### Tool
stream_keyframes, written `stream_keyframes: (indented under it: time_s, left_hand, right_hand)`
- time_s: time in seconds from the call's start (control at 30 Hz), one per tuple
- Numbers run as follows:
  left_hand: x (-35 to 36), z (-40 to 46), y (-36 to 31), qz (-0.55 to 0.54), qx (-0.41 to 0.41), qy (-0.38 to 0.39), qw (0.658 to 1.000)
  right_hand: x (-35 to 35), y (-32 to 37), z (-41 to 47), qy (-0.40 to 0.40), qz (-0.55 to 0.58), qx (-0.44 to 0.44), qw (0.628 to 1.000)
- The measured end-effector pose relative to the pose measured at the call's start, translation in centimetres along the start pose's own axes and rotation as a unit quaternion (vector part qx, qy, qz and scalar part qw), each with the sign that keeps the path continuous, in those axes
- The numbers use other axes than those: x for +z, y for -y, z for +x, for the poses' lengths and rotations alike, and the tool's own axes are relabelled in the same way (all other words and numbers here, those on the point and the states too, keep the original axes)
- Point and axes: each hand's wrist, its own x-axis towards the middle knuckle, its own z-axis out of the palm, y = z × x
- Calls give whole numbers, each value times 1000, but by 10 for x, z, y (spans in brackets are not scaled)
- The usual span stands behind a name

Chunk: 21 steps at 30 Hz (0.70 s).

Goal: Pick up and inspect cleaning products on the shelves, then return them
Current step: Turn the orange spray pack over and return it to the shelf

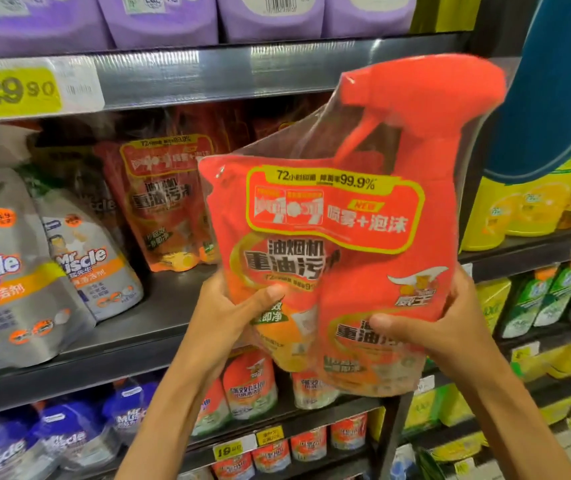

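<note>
Two hands hold one red cleaner pack (339, 237) up in front of the shelves, clear of them. Inside its clear wrap sit one red spray bottle (426, 140) and one refill pouch (270, 258), side by side. The left hand (239, 306) grips the pack's lower left corner, thumb across the front; the right hand (440, 323) clasps the lower right edge, thumb pressed on the label. Both forearms rise from the bottom of the view, tilted inward.

One matching pack (166, 202) stands farther back on the middle shelf (131, 337), with bare shelf in front of it. Two grey pouches (34, 271) lean at the left, near the shelf edge. One yellow price tag (17, 88) is fixed to the upper shelf rail. Purple packs (159, 15) fill the top row, at least four, cut off by the frame. Yellow bottles (519, 209) crowd the right bay.
</note>
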Motion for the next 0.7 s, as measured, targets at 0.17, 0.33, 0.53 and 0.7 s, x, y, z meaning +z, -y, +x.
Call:
stream_keyframes:
  time_s: [0.17,0.33,0.53,0.7]
  left_hand:
    - [23,-17,3,142,49,-205,967]
    - [73,-50,2,27,-26,-54,998]
    - [68,-48,-10,-121,-9,-10,993]
    - [39,-41,9,-229,-167,-42,958]
  right_hand:
    - [23,14,-16,-100,-63,-33,992]
    - [50,13,-25,-152,-73,-6,986]
    - [74,29,-19,85,-57,75,992]
    - [44,30,-4,88,33,78,993]
